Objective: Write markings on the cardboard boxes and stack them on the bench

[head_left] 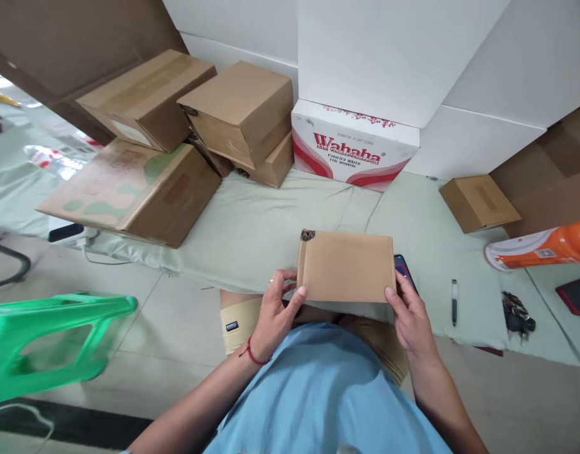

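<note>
A small brown cardboard box (347, 266) is held level at the table's near edge, in front of my blue shirt. Its top left corner carries a dark patch. My left hand (278, 309), with a red string bracelet at the wrist, grips the lower left corner, thumb on the near edge. At the lower right corner my right hand (410, 312) grips the box, its thumb on the top face and its fingers along the side. A phone (405, 272) is partly hidden behind the box's right side.
Brown boxes (243, 107) are stacked at the back left, beside a white Wahaha carton (353, 148). To the right are a small box (480, 202), an orange bottle (545, 247), a pen (454, 302) and keys (517, 315). A green stool (101, 340) stands left.
</note>
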The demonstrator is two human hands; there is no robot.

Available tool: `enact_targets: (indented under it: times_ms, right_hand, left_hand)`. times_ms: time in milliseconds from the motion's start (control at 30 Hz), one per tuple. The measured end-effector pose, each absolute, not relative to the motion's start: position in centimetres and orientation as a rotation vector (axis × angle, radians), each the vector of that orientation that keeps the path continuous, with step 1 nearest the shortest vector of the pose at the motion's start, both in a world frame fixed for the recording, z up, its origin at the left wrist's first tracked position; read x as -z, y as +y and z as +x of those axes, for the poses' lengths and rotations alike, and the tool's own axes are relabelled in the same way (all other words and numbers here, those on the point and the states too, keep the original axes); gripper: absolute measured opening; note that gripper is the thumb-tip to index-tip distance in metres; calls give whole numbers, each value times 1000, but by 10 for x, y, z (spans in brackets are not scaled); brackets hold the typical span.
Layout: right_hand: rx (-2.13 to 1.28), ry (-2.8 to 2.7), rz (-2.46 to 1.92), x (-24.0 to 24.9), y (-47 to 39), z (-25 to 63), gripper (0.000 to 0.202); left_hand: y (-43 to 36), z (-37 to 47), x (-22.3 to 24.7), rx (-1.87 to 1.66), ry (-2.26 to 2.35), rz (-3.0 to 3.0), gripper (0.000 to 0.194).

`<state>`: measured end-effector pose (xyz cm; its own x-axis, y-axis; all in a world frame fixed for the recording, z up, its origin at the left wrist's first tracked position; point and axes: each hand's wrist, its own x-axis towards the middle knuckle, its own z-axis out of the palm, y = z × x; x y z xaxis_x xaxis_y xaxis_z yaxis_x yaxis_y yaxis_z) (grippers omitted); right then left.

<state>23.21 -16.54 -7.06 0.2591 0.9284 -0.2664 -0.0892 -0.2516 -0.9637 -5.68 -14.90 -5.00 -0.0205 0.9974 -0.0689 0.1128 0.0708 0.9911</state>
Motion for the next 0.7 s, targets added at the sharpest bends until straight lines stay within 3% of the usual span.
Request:
enact_targets:
  times_ms: [100, 233, 333, 500, 700]
  right_hand:
    - [-1218, -761, -1459, 71, -161, 238, 61]
    - [-1218, -567, -1444, 77, -147, 253, 56]
    - [-1214, -534, -1401, 81, -139, 257, 51]
    - [-1185, -544, -1342, 83, -143, 240, 44]
    - [-1299, -795, -1300, 86, -167, 229, 63]
  left_hand:
    - [-156, -60, 44, -1123, 1339, 1483, 32]
    - [-161, -58, 29, -1136, 1129, 1765, 54]
    - [-159, -52, 20, -1144, 957, 1799, 56]
    - [-151, -50, 30, -1194, 1093, 1391, 41]
    - [-135, -68, 54, -1249, 1226, 962, 48]
